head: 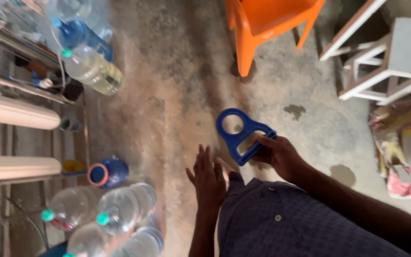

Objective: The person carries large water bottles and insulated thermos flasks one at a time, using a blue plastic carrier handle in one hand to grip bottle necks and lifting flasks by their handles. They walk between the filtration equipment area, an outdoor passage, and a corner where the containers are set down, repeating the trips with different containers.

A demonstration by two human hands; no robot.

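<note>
The right hand grips a blue plastic bottle-carrying handle by its slotted grip end, fingers closed around the bar; the ring end of the handle points away from the person, toward the far side of the scene. The handle is held in the air above the concrete floor, just in front of the person's dark patterned shirt, and it is not fitted on any bottle. The left hand is open and empty, fingers straight and together, held just left of the handle and not touching it. Judged from this state, the handle is picked up and in hand; mounting it on a bottle neck is not yet done. At the near left stands a group of clear plastic bottles with green caps, well apart from both hands. A blue jug with an orange-rimmed mouth lies beside them. Further bottles lie at the far left, next to a metal rack. An orange plastic chair stands at the far side, and a white wooden stool at the far right.
</note>
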